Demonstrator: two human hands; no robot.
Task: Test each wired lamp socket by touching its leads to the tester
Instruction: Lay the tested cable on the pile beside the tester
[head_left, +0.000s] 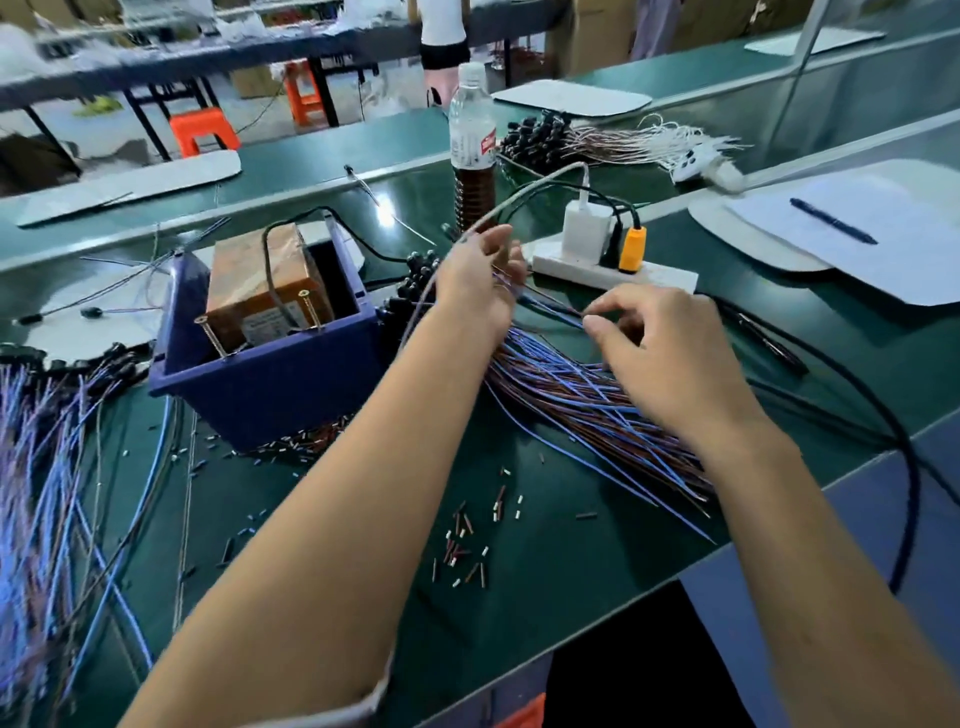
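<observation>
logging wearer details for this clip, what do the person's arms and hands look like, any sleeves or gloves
Both hands are bare: no gloves, rings or watch show on the left hand or the right hand. Both forearms are uncovered. The only clothing in view is a light-coloured sleeve edge on the left arm at the bottom of the frame; no right sleeve shows.

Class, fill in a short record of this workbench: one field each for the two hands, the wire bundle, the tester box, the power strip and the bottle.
left hand: over the sockets' end of the wire bundle, fingers among the wires
right hand: pinches leads above the bundle
wire bundle: blue and brown leads fanned on the green table, black sockets at the far end
tester box: blue bin holding a brown unit, two screws upright at its front
power strip: white, with white, black and orange plugs
bottle: upright behind the strip, partly filled with dark liquid
</observation>
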